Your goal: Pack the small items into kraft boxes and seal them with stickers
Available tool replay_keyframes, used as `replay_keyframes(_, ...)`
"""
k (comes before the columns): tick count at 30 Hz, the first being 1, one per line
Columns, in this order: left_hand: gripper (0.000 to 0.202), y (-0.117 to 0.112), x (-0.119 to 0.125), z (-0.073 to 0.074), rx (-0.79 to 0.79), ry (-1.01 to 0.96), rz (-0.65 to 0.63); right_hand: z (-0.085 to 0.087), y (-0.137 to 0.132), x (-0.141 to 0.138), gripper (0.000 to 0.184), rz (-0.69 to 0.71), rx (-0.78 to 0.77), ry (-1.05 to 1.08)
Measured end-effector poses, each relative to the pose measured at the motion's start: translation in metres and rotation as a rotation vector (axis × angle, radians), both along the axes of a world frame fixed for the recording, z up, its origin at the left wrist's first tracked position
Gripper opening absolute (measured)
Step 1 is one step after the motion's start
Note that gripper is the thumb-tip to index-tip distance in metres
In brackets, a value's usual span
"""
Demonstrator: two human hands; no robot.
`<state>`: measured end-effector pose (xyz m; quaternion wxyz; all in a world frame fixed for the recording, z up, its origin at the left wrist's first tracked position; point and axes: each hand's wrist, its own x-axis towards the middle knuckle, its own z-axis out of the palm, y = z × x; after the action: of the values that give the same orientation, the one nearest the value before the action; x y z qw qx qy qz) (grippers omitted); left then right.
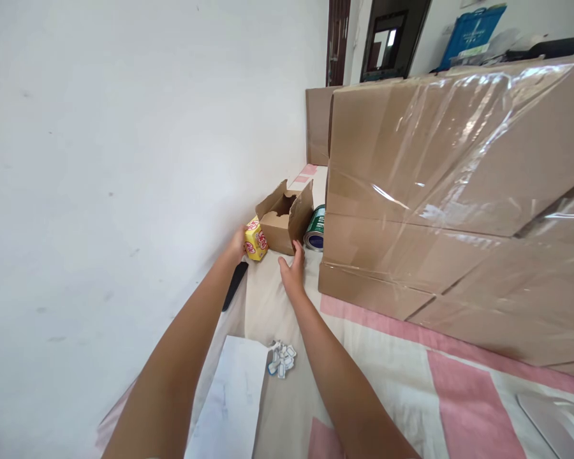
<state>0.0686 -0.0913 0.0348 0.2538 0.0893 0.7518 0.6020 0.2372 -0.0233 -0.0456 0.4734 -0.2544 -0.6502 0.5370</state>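
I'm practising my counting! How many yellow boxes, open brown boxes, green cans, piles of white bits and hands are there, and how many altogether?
Yellow box: 1
Open brown box: 1
Green can: 1
Pile of white bits: 1
Left hand and right hand: 2
Total: 6

The place looks like a room in a home, partly given over to storage. A pink-and-cream cloth (pixel 373 357), much like a bed sheet, runs with its left edge along a scuffed white wall (pixel 148 127). Big cardboard cartons (pixel 435 191) under shiny clear film stand toward its far right corner; beyond them appear a brown door (pixel 338 41) and a dark doorway (pixel 390 38).
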Motion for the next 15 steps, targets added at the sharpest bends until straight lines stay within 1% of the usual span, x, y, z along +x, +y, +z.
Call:
replay_keyframes(3, 0.039, 0.011, -0.004, -0.006, 0.109, 0.009, 0.034, 0.001, 0.001, 0.001, 0.061, 0.003, 0.011, 0.001)
replay_keyframes(6, 0.04, 0.015, -0.012, -0.007, 0.219, 0.059, 0.082, 0.001, 0.002, 0.002, 0.054, 0.003, 0.007, -0.01)
replay_keyframes(10, 0.043, 0.019, -0.023, -0.007, 0.34, 0.137, 0.148, 0.001, 0.003, 0.003, 0.064, 0.018, -0.026, -0.041)
replay_keyframes(13, 0.045, 0.027, -0.027, -0.012, 0.395, 0.191, 0.192, 0.001, 0.005, 0.003, 0.068, 0.061, -0.045, -0.056)
replay_keyframes(15, 0.043, 0.034, -0.029, -0.016, 0.439, 0.232, 0.197, 0.0, 0.006, 0.002, 0.07, 0.079, -0.04, -0.061)
